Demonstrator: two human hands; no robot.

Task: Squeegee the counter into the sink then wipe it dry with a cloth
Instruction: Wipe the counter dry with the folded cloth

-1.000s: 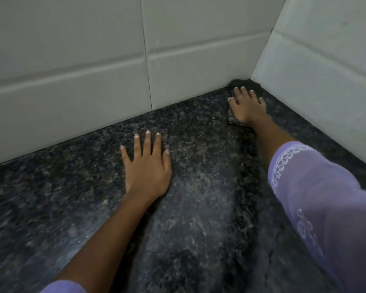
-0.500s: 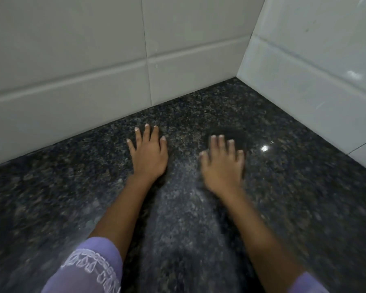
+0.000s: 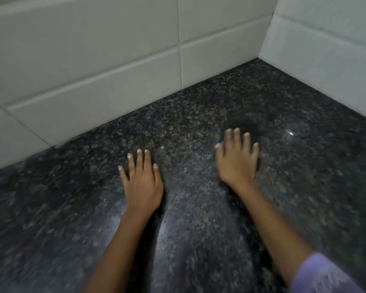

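The dark speckled granite counter fills the view and meets white tiled walls in a corner at the upper right. My left hand lies flat on the counter with its fingers spread and nothing in it. To its right, my right hand presses palm-down, blurred by motion. A dark cloth shows as a smooth dark patch just past the right fingertips, the rest hidden under the hand. A paler streaked band runs along the counter between my forearms. No squeegee or sink is in view.
White tiled wall runs along the back of the counter. A second tiled wall closes the right side. A small bright glint sits on the counter right of my right hand.
My right hand has slid with the cloth from the far corner back toward me, level with my left hand. The left hand has stayed flat in place.
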